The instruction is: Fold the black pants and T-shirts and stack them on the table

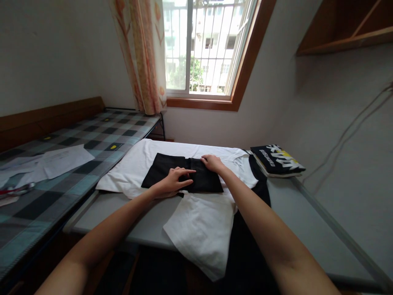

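Note:
A folded black garment (166,174) lies on top of a spread white T-shirt (138,162) on a grey table (285,205). My left hand (173,181) rests flat on the black garment's near middle, fingers stretched out toward the right. My right hand (213,162) presses on the garment's far right edge, fingers spread and lying flat. Neither hand holds anything. A white sleeve (201,229) hangs over the table's near edge.
A stack of folded black clothes with white and yellow print (278,159) sits at the table's far right by the wall. To the left is a bed with a checked cover (101,135), papers (61,159) and a small red-handled object (15,190). A window (202,45) is behind.

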`<state>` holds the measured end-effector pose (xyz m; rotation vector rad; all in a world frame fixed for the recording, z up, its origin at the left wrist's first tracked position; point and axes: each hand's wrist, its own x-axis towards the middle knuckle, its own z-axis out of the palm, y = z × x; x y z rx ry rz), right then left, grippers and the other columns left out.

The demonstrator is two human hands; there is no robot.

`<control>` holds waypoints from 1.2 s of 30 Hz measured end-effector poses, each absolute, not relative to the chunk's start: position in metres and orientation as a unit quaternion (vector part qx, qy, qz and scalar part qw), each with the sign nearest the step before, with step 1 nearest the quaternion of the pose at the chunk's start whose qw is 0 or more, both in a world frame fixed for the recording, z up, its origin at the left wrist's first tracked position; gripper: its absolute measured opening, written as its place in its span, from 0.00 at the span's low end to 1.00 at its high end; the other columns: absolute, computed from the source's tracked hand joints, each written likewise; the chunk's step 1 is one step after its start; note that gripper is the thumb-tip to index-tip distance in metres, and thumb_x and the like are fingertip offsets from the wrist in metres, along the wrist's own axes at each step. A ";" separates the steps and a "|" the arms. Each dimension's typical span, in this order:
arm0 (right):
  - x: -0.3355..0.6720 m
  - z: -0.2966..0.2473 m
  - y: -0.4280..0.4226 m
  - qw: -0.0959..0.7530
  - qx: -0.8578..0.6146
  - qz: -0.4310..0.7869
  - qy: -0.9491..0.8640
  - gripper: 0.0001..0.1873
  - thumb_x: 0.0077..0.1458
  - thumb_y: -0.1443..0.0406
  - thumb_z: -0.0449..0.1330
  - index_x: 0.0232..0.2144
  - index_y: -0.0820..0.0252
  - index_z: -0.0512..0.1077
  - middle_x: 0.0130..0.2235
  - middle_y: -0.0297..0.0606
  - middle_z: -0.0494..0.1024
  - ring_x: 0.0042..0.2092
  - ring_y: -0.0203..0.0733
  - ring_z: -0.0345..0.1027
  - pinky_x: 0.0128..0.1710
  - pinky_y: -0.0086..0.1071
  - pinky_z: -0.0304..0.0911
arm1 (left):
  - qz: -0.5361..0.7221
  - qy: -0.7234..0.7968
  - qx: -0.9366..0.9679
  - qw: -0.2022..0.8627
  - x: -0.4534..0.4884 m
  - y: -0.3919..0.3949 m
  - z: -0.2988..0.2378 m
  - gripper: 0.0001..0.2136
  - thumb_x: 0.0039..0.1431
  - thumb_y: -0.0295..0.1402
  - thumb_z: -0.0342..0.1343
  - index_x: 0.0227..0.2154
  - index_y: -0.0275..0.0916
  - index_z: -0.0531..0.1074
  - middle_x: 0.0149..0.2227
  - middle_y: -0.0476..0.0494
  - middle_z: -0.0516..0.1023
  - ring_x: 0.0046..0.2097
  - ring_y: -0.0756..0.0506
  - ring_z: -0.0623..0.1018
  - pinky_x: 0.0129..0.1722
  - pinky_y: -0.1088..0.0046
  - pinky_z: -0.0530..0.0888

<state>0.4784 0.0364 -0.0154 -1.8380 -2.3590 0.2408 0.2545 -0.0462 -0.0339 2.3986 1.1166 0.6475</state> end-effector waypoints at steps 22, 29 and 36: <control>0.456 -0.030 0.066 0.123 -0.575 0.093 -0.803 0.14 0.61 0.56 0.58 0.43 0.52 0.79 0.48 0.41 0.78 0.48 0.44 0.71 0.47 0.35 0.63 | 0.183 0.219 0.952 -0.108 0.260 -0.058 -0.028 0.15 0.61 0.36 0.58 0.49 0.41 0.74 0.47 0.42 0.76 0.51 0.41 0.70 0.50 0.61 0.63; 0.447 -0.027 0.066 0.079 -0.577 0.125 -0.803 0.12 0.60 0.56 0.60 0.43 0.52 0.77 0.49 0.38 0.79 0.53 0.49 0.69 0.52 0.42 0.59 | 0.153 0.225 0.956 -0.113 0.264 -0.060 -0.032 0.08 0.63 0.32 0.53 0.42 0.40 0.75 0.39 0.44 0.77 0.43 0.44 0.73 0.45 0.63 0.63; 0.428 -0.025 0.074 0.101 -0.588 0.144 -0.790 0.13 0.63 0.58 0.55 0.47 0.53 0.73 0.52 0.40 0.78 0.54 0.47 0.68 0.53 0.43 0.57 | 0.131 0.263 0.951 -0.101 0.259 -0.058 -0.026 0.05 0.58 0.29 0.55 0.34 0.39 0.77 0.33 0.45 0.76 0.36 0.45 0.74 0.39 0.65 0.64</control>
